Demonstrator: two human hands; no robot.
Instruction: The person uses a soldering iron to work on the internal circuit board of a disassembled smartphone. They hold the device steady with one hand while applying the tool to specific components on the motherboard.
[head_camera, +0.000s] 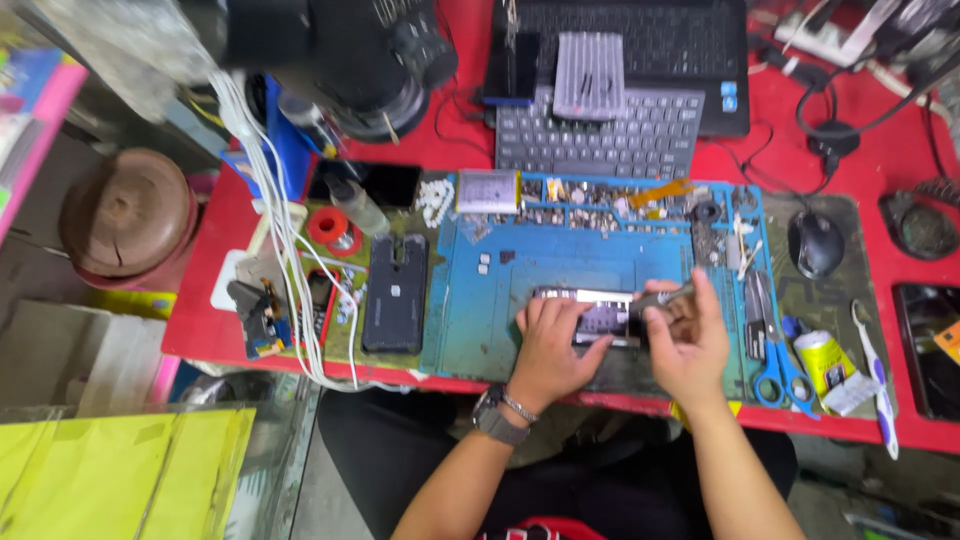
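while the left hand pins the opened phone on the blue mat near the tabletop's front edge, the right hand, gripping a small tool, should work gently.

Bare-armed, sleeveless to the elbow at least, the person wears a dark wristwatch and a thin silver bracelet on the left wrist, dark trousers, and a dark top with red at six o'clock.
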